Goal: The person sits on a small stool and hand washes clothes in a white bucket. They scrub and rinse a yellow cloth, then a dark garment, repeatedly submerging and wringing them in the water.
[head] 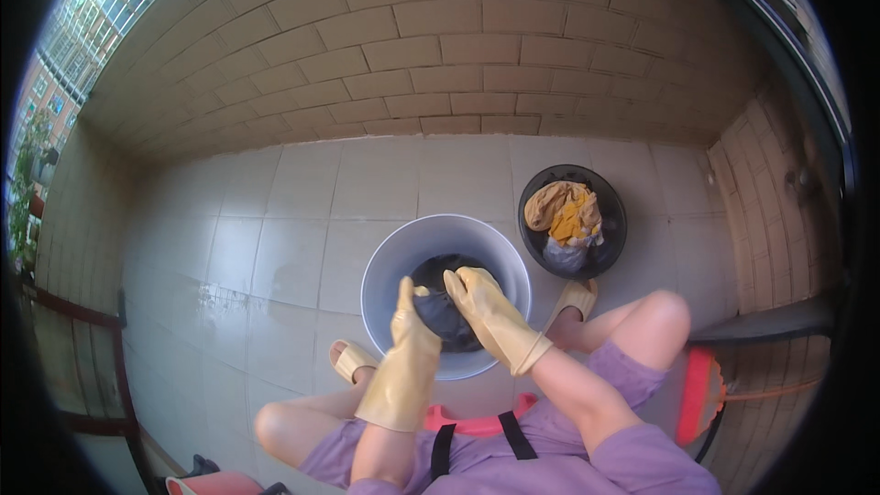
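Both my hands wear yellowish rubber gloves and work over a pale bluish bucket [385,268] between my feet. My left hand [412,323] grips one side of a dark wet-looking cloth [438,315], its thumb pointing up. On the cloth's other side my right hand [478,299] holds it with bent fingers. The cloth is bunched between the two gloves, above the bucket's mouth. Deeper in the bucket lies a dark mass [443,265], either cloth or dark water; I cannot tell which.
A black basin [614,234] holding tan and yellow cloths [567,213] and a clear plastic bag [565,256] stands right of the bucket. A brick-patterned wall [474,41] rises ahead. A red-and-orange brush head [701,395] is at right, a pink object [220,483] at lower left.
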### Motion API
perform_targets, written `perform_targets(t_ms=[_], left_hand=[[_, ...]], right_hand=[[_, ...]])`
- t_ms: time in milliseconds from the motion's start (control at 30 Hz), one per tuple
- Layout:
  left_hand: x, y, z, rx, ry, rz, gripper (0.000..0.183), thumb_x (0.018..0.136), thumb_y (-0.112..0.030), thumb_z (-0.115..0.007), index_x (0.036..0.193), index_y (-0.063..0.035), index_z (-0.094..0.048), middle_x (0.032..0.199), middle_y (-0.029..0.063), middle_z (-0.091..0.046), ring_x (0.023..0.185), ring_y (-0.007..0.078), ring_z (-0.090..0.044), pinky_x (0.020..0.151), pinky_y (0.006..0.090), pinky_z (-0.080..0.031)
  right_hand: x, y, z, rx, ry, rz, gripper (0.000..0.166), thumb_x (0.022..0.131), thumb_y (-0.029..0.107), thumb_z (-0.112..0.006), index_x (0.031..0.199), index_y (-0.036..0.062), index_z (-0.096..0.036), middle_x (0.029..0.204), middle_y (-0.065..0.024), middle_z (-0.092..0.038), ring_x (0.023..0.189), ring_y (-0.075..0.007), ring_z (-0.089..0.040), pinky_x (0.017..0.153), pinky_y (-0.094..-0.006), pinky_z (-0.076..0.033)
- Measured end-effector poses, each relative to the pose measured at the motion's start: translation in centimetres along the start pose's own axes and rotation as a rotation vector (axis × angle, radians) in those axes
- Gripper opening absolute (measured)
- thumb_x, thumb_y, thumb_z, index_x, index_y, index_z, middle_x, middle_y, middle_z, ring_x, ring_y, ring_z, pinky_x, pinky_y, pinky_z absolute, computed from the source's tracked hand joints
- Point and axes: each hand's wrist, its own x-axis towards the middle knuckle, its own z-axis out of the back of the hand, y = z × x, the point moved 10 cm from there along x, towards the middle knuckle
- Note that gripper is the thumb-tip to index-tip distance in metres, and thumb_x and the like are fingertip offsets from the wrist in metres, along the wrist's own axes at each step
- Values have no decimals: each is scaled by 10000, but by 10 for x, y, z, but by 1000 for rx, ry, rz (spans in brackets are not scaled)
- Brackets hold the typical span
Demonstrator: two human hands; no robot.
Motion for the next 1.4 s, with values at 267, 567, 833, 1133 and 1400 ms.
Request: perform_targets(t_ms=[267, 567, 833, 1133, 1400], left_hand=[[-37, -34, -56, -36, 283, 28, 294, 1017, -167, -566, 1258, -2, -596, 1234, 163, -627, 1101, 308, -624, 1014, 444, -508], [-56, -56, -51, 407, 281, -115, 329, 956, -206, -661, 1254, -71, -626, 1083, 75, -662, 956, 186, -636, 830, 379, -497], [-31, -90, 0, 731, 78, -397, 279, 940, -340, -710, 1009, -84, -623, 928, 34, -650, 878, 126, -623, 740, 296, -515], [-86, -23, -89, 785, 823, -279, 767, 839, -442, -799, 1427, -54, -495, 1336, 69, -582, 1175, 170, -565, 977, 308, -452], [-43, -50, -30, 836, 452, -207, 245, 918, -212, -743, 1055, -34, -644, 928, 4, -645, 843, 93, -581, 794, 246, -471]], right_hand=[[-35, 39, -1, 105, 162, 449, 551, 830, 246, -798, 1264, -27, -596, 1191, -233, -643, 1141, -352, -612, 1008, -376, -467], [-22, -7, -26, 468, 361, 43, 186, 950, 17, -603, 1118, -26, -670, 941, -11, -697, 872, -77, -598, 813, -241, -495], [-27, 22, 26, 978, 258, -267, 92, 941, 102, -579, 875, 53, -618, 869, 54, -539, 786, -48, -487, 716, -197, -401], [-26, 37, 26, 1125, 368, -64, 123, 903, 41, -606, 1022, 10, -605, 1037, -18, -602, 970, -133, -615, 848, -256, -506], [-26, 85, 67, 961, 387, -101, 354, 915, 102, -655, 1237, -34, -603, 1105, -91, -695, 982, -134, -673, 891, -282, -538]])
